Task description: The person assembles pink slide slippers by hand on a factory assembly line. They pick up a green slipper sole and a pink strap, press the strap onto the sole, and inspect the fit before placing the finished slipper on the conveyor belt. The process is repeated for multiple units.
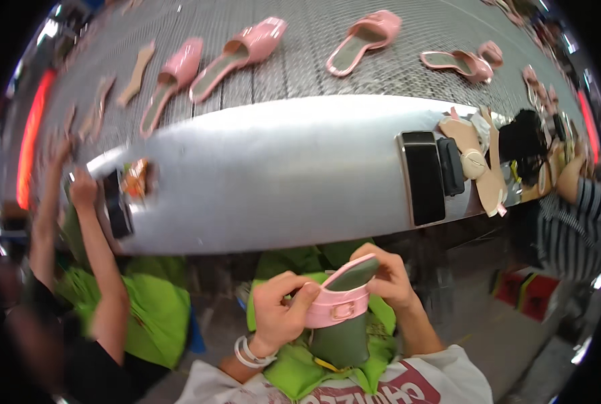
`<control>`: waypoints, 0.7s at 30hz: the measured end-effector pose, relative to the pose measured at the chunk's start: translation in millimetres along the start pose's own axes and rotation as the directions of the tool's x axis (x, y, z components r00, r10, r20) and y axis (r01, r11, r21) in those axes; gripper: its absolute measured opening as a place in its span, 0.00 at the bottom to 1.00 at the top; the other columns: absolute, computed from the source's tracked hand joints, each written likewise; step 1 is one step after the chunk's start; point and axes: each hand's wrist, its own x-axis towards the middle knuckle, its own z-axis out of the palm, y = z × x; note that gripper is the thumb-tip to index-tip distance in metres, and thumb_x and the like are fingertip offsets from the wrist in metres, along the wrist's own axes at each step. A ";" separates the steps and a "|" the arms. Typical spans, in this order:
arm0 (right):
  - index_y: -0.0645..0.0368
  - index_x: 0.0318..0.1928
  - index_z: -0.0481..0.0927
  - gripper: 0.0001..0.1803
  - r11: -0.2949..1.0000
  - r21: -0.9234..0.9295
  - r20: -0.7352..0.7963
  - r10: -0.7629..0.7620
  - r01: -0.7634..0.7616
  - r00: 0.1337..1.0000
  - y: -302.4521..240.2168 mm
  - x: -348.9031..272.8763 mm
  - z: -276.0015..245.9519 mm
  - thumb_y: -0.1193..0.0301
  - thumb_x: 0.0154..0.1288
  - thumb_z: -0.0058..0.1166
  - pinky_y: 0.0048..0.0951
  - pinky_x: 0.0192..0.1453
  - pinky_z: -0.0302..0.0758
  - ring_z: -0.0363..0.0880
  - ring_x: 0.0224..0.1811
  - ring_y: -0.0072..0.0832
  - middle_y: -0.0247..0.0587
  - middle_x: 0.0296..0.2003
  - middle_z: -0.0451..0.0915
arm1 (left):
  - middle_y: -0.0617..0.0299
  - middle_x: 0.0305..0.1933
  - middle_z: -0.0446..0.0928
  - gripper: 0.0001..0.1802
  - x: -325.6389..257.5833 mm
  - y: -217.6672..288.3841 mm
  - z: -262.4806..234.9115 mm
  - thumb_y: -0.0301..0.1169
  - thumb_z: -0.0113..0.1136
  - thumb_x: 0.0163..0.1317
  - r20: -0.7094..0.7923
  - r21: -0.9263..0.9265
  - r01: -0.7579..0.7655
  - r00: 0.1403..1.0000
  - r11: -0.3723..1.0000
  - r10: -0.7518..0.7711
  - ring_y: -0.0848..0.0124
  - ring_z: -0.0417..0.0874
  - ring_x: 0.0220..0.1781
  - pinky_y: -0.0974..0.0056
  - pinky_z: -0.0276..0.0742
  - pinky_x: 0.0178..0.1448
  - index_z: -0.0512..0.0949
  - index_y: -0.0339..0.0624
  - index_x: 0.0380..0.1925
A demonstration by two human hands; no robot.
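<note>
A pink slide sandal point(337, 311) is held up over my lap, with a buckle on its strap and a grey-green insole. My left hand point(281, 308) grips the strap's left side, thumb on top. On the other side my right hand point(391, 281) has its fingers closed on the sole's edge; some fingertips are hidden behind it. Just below the strap shows a dark green surface point(341, 347), which I cannot identify. A bright green cloth point(294, 377) lies over my lap.
A metal table edge point(260, 182) spans ahead, bearing a phone point(423, 178), a dark case point(450, 167), beige shoe pieces point(472, 161) and an orange packet point(136, 178). Beyond, pink slides point(240, 57) lie on a ribbed belt point(300, 67). Co-workers sit left point(102, 289) and right point(570, 229).
</note>
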 end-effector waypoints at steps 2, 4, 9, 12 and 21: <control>0.68 0.45 0.78 0.22 0.998 -0.005 0.031 -0.066 0.066 0.997 -14.6 0.6 3.1 0.64 0.56 0.65 0.25 0.48 0.69 0.73 0.42 0.25 0.39 0.40 0.75 | 0.60 0.18 0.75 0.07 5.3 8.5 4.9 0.28 0.66 0.57 0.002 -0.004 -0.094 0.996 0.996 0.094 0.75 0.71 0.17 0.70 0.58 0.19 0.83 0.33 0.25; 0.66 0.37 0.79 0.22 0.970 -0.243 -0.194 -0.070 0.021 0.979 -22.8 5.1 27.2 0.59 0.55 0.69 0.23 0.40 0.69 0.73 0.34 0.22 0.35 0.32 0.76 | 0.59 0.19 0.77 0.07 3.1 4.7 4.2 0.28 0.66 0.57 -0.013 -0.059 -0.128 0.992 0.990 0.127 0.73 0.73 0.17 0.69 0.60 0.19 0.83 0.34 0.25; 0.62 0.23 0.74 0.25 0.944 -0.258 -0.182 -0.258 0.207 0.949 0.3 13.3 34.1 0.55 0.52 0.74 0.23 0.26 0.64 0.69 0.22 0.21 0.33 0.21 0.73 | 0.54 0.22 0.79 0.04 -11.6 -0.2 -8.5 0.25 0.66 0.57 0.004 -0.118 -0.060 0.998 0.991 0.061 0.67 0.79 0.21 0.67 0.71 0.26 0.83 0.34 0.28; 0.61 0.20 0.73 0.24 0.931 -0.206 -0.139 -0.334 0.302 0.932 3.4 17.1 40.2 0.58 0.51 0.74 0.26 0.24 0.63 0.68 0.20 0.24 0.35 0.18 0.72 | 0.57 0.19 0.78 0.06 -6.8 -9.1 -13.2 0.27 0.67 0.58 0.108 -0.226 -0.011 0.994 0.974 0.036 0.72 0.77 0.21 0.69 0.68 0.26 0.83 0.34 0.27; 0.63 0.17 0.72 0.24 0.924 -0.109 0.076 -0.361 0.368 0.929 -3.9 26.6 60.3 0.59 0.44 0.73 0.29 0.23 0.66 0.70 0.20 0.28 0.38 0.17 0.72 | 0.73 0.18 0.72 0.13 18.5 -52.1 -18.2 0.32 0.73 0.54 0.901 -0.344 0.774 0.432 0.532 -0.047 0.84 0.67 0.20 0.72 0.58 0.24 0.79 0.38 0.20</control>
